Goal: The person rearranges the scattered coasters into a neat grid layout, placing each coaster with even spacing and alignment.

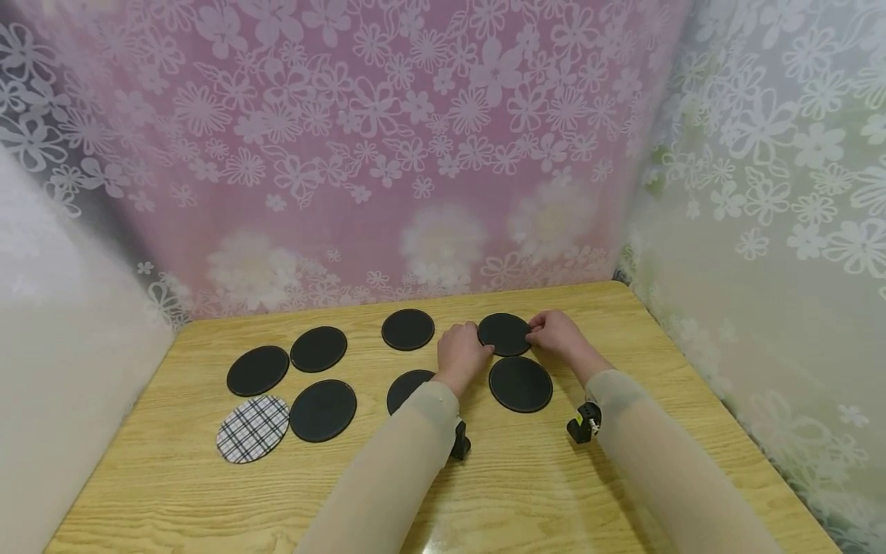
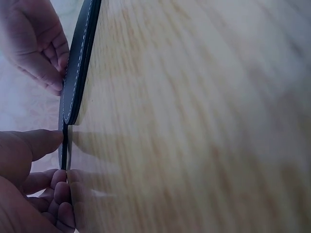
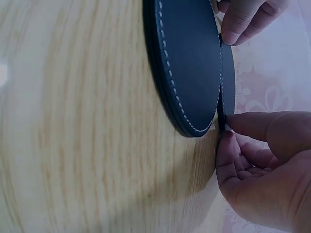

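Observation:
A round black coaster (image 1: 504, 333) with a stitched rim lies at the back right of the wooden table. My left hand (image 1: 462, 356) pinches its left edge between thumb and curled fingers. At its right edge, my right hand (image 1: 557, 335) pinches it the same way, with the thumb (image 3: 248, 125) on top and the fingertips at the side. Just in front lies another black coaster (image 1: 521, 385), whose pale stitching shows in the right wrist view. Beside my left forearm, a further black coaster (image 1: 408, 385) is partly hidden by the sleeve.
Left of my hands, several more black coasters (image 1: 323, 410) lie flat in two rough rows. One coaster (image 1: 253, 429) at the front left shows a black-and-white plaid face. Flowered curtains (image 1: 429, 154) hang behind and beside the wooden table (image 1: 228, 508).

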Demonstrator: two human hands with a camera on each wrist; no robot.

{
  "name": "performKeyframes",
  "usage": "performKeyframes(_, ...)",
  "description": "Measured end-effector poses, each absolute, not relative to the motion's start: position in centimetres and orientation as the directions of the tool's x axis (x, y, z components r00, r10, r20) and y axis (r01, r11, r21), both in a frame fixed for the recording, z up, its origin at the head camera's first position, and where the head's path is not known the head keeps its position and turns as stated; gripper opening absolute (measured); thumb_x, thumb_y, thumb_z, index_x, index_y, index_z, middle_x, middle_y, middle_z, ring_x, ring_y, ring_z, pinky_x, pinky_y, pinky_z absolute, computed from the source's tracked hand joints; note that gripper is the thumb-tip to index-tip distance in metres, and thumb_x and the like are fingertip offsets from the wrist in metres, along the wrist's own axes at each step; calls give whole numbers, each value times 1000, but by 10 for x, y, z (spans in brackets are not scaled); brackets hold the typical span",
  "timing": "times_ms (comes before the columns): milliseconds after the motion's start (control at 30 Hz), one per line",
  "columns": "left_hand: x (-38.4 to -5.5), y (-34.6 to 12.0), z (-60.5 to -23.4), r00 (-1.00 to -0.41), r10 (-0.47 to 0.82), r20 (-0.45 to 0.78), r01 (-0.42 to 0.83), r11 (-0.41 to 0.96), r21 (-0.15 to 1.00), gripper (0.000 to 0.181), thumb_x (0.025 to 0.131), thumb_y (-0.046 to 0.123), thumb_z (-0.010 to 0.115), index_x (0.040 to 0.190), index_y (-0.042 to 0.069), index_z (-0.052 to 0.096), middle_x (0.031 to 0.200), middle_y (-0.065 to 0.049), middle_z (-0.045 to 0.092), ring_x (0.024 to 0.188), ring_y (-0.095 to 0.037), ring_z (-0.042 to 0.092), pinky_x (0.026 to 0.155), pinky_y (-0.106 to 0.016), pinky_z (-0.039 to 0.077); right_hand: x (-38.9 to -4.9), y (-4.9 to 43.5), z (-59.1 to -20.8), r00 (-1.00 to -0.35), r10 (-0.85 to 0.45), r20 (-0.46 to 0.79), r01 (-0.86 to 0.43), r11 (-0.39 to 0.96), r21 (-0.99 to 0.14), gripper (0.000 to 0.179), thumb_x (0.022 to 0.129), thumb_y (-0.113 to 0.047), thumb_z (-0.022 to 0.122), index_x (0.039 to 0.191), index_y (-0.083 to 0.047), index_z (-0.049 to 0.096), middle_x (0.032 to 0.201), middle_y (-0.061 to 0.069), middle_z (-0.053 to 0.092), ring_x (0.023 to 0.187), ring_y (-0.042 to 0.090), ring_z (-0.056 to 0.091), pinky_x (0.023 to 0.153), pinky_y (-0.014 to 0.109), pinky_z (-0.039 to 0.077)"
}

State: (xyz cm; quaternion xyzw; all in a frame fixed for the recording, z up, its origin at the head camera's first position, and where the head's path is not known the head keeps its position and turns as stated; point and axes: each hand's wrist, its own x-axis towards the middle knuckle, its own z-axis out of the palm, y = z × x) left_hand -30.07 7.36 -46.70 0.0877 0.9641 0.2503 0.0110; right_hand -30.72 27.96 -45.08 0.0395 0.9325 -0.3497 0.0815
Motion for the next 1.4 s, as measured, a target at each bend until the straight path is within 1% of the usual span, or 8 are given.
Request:
performKeyframes(200, -301, 68, -465, -981, 191, 21, 176, 845, 506, 50, 104, 36, 80, 142, 4, 71, 130, -15, 72, 122, -36, 68, 107, -49, 54, -306, 276, -449, -985, 27, -173, 134, 751, -647, 42, 109, -9, 66, 144, 14, 60, 136, 31, 64, 125, 43, 63, 108, 54, 52)
performKeyframes(333, -298, 63, -461, -975, 221, 24, 196, 801, 566, 54, 106, 35, 78, 148, 4, 67, 138, -17, 67, 128, -37, 64, 107, -48, 54, -301, 274, -448, -986, 44, -161, 140, 742, -656, 48, 111, -12, 65, 150, 15, 55, 145, 33, 60, 134, 46, 59, 113, 57, 49)
performKeyframes(433, -295, 59, -458, -969, 246, 31, 215, 770, 601, 57, 107, 36, 77, 154, 5, 63, 147, -18, 61, 135, -38, 60, 110, -49, 53, -295, 271, -448, -989, 44, -138, 124, 752, -648, 52, 111, -16, 66, 151, 15, 53, 146, 34, 60, 136, 48, 58, 114, 58, 48)
performKeyframes(700, -281, 34, -443, -964, 260, 59, 250, 804, 539, 58, 109, 39, 74, 158, 10, 60, 160, -18, 54, 146, -41, 52, 117, -54, 48, -274, 254, -442, -1000, -12, -19, 0, 829, -560, 59, 110, -24, 71, 153, 13, 53, 144, 35, 60, 130, 49, 62, 107, 62, 53)
performKeyframes(967, -263, -6, -436, -965, 240, 105, 257, 782, 568, 54, 108, 31, 75, 155, 6, 62, 150, -19, 61, 138, -42, 56, 111, -56, 51, -256, 229, -437, -997, -74, 8, -66, 829, -555, 59, 109, -24, 74, 153, 10, 55, 139, 29, 63, 126, 45, 65, 105, 60, 54)
performKeyframes(1100, -255, -28, -438, -964, 242, 106, 258, 772, 581, 52, 108, 25, 74, 155, 4, 62, 149, -20, 61, 141, -43, 56, 113, -57, 50, -249, 216, -438, -995, -99, 8, -87, 828, -554, 58, 108, -23, 75, 152, 9, 56, 135, 26, 65, 121, 41, 67, 103, 57, 56)
performKeyframes(1233, -247, -46, -441, -965, 240, 106, 255, 769, 587, 51, 108, 24, 74, 153, 3, 63, 151, -21, 60, 141, -43, 56, 114, -57, 49, -241, 204, -439, -994, -109, 22, -103, 832, -546, 55, 107, -23, 76, 149, 9, 60, 127, 21, 66, 112, 36, 68, 96, 54, 58)
performKeyframes(1400, -237, -66, -444, -967, 225, 121, 254, 792, 556, 49, 107, 25, 76, 150, 3, 65, 142, -20, 65, 132, -41, 60, 107, -56, 53, -234, 190, -440, -992, -127, 27, -121, 834, -539, 52, 105, -24, 78, 145, 6, 64, 119, 15, 68, 100, 29, 67, 89, 51, 57)
